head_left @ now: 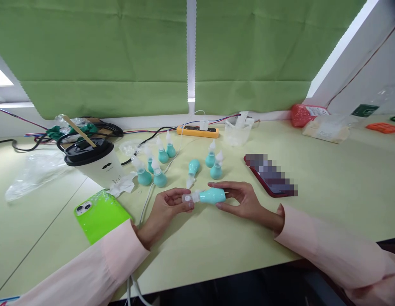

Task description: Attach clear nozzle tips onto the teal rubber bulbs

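A teal bulb with a clear nozzle (213, 196) lies sideways between my two hands, just above the table near its front. My left hand (168, 209) pinches the clear nozzle end. At the bulb's rounded end, the thumb and fingers of my right hand (241, 199) grip the teal part. Just behind it another teal bulb (194, 166) lies on the table, its tip pointing towards me. Several bulbs with clear tips stand upright at the back left, one of them a teal bulb (159, 178). Two more stand at the back right, including a teal bulb (215, 171).
On the left are a lidded cup (103, 168), a crumpled tissue and a green phone (102, 214). A red-cased phone (270, 175) lies right. Behind stand an orange power strip (197, 132) and a clear container (237, 132). A white cable (148, 195) runs beside my left hand.
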`<state>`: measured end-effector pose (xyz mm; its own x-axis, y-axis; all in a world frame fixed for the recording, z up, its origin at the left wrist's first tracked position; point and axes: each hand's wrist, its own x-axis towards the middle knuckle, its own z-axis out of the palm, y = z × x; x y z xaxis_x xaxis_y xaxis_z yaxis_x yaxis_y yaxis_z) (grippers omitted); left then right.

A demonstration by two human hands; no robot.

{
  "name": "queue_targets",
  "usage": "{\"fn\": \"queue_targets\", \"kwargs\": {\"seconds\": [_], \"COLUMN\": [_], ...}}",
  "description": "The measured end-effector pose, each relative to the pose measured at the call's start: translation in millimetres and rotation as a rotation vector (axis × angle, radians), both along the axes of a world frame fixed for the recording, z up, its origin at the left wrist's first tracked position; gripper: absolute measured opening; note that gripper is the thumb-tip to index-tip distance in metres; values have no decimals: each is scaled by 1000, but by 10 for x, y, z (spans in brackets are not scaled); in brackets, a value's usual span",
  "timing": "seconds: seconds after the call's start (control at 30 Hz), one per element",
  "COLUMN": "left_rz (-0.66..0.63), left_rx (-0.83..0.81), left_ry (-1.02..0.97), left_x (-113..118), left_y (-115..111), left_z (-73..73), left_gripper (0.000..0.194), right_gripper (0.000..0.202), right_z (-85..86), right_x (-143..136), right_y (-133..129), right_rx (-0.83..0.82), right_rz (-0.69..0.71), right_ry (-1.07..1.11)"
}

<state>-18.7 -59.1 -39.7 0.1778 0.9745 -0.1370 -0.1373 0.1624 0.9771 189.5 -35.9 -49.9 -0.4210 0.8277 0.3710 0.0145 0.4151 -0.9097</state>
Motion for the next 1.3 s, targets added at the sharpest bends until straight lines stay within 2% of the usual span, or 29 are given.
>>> {"fn": "queue_targets", "kwargs": {"seconds": [0.13, 0.3, 0.53, 0.7, 0.87, 1.03, 1.3], "left_rz": [-53, -108, -156, -209, -221, -215, -165], "left_rx": [39, 52, 27, 2, -15, 0, 3], "left_ry": [103, 136, 175, 145, 132, 80, 58], "left_x": [7, 0, -14, -26, -44, -46, -14], "left_y": [3, 0, -7, -4, 6, 17, -6], "left_z": [23, 34, 52, 45, 10, -17, 57], "left_gripper": [27, 26, 21, 24, 22, 19, 27], "right_gripper": [42, 41, 43, 43, 42, 44, 40], "right_z": [-1, 8, 5, 26, 43, 21, 13], "right_x": [6, 9, 18, 17, 14, -4, -56], "right_y": [-5, -6, -12, -18, -22, -39, -33], "right_rx": [-70, -153, -173, -158, -168, -221, -363], "right_rz": [15, 38, 54, 72, 82, 34, 31], "right_ry": [21, 35, 58, 71, 54, 48, 134]}}
